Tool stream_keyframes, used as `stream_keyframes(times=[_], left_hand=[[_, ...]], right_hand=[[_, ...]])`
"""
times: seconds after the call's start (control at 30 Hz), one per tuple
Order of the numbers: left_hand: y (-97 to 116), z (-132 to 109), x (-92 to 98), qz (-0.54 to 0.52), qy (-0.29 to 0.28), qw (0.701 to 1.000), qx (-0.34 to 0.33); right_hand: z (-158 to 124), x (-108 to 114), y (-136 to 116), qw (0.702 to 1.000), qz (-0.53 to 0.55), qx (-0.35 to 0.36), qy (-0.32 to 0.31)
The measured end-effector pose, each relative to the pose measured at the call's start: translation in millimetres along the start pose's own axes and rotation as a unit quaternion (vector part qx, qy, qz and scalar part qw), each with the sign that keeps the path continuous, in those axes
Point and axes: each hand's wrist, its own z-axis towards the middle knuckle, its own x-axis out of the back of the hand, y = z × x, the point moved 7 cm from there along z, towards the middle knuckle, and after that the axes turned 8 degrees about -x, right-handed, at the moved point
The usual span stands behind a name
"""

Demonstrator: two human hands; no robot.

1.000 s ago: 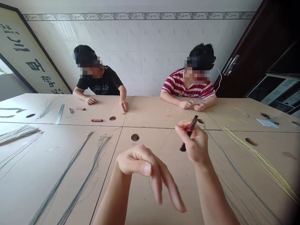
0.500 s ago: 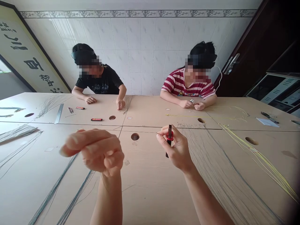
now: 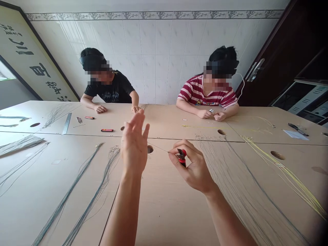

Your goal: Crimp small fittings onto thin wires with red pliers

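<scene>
My right hand (image 3: 196, 167) is closed around a small tool (image 3: 181, 158) with black and red parts. Its exact kind is not clear. Between the thumb and forefinger of that hand a thin thread (image 3: 160, 148) is pinched, running up and left towards my left hand. My left hand (image 3: 134, 147) is raised over the table with fingers stretched out and thumb apart. Whether the thread's far end touches it, I cannot tell. Left of my left forearm lie two bundles of grey-green cords (image 3: 85, 167) with small pale pieces at their far ends.
Fine dark cords (image 3: 225, 177) and yellow cords (image 3: 289, 177) spread at right. Two people sit across the table (image 3: 169, 212), their hands on it. A ruler (image 3: 67, 123), a red and black packet (image 3: 107, 130), a pen (image 3: 297, 129) and round table holes (image 3: 277, 155) are about.
My left hand has swung right and farther out, going from bent, bunched fingers to stretched ones. My right hand has stayed nearly in place, while the tool in it has tilted.
</scene>
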Motion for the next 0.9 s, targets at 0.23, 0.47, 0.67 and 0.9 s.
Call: stream_keyframes(times=[0.23,0.47,0.67,0.9], left_hand=[[-47,-29,-28.3,0.134,-0.206,0.948,0.202],[-46,-40,-39.7,0.213,-0.299,0.907,0.207],[-44,-41,-38.9,0.239,-0.288,0.905,0.201],[-45,-38,-35.4,0.290,-0.262,0.902,0.182]], right_hand=[[3,8,4,1.000,-0.023,0.009,0.008],[5,23,13,0.999,-0.032,0.001,0.040],[8,24,14,0.998,-0.036,0.006,0.049],[7,21,18,0.997,-0.054,0.015,0.051]])
